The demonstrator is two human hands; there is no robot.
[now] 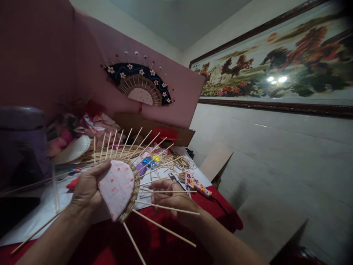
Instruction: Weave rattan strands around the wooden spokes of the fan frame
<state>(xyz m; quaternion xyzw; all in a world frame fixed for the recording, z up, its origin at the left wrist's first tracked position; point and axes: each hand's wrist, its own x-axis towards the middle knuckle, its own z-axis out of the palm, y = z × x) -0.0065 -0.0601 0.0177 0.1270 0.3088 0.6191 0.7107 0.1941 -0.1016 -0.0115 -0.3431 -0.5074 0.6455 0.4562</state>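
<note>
A half-round fan piece [117, 189] with spread sticks [165, 228] is held up over the near edge of the table [226, 211].
From where I stand, the left hand [86, 189] has its fingers closed on the left side of the piece, thumb over the pale patterned cloth; the sticks radiate from its woven rim [137, 184]. The right hand [173, 198] is among the right-hand sticks, its fingers loosely bent; I can't tell whether they pinch one. A floral-patterned object [203, 188] lies by the table's right edge, and a cardboard piece [182, 134] stands along the far edge, below a dark flowered fan [142, 71] on the pink wall [184, 92].
</note>
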